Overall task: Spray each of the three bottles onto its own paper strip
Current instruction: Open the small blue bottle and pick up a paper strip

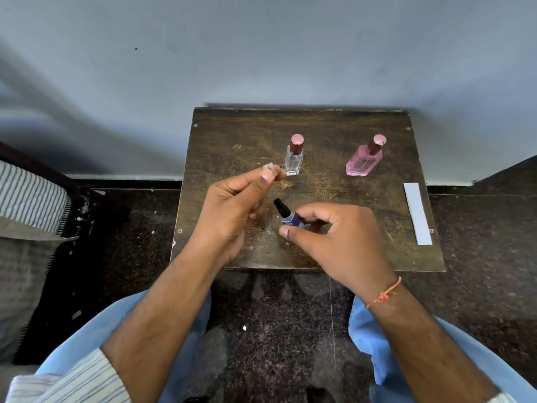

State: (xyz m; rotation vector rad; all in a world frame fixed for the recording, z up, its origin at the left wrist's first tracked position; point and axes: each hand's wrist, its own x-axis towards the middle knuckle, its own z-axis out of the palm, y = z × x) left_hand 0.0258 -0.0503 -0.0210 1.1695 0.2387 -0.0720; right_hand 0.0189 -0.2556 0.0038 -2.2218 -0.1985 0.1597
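left hand [232, 205] fingers pinched, right hand [334, 234] curled

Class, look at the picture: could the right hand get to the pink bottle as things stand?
Probably not straight away: the right hand is closed on the blue bottle. The bare table between it and the pink bottle leaves the way free.

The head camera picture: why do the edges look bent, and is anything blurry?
Head view: the wide-angle lens bows the wall line and floor outward; the table looks wider near the person. The small thing pinched in the left hand is blurred; the right hand hides most of the blue bottle. Light is soft, shadows faint.
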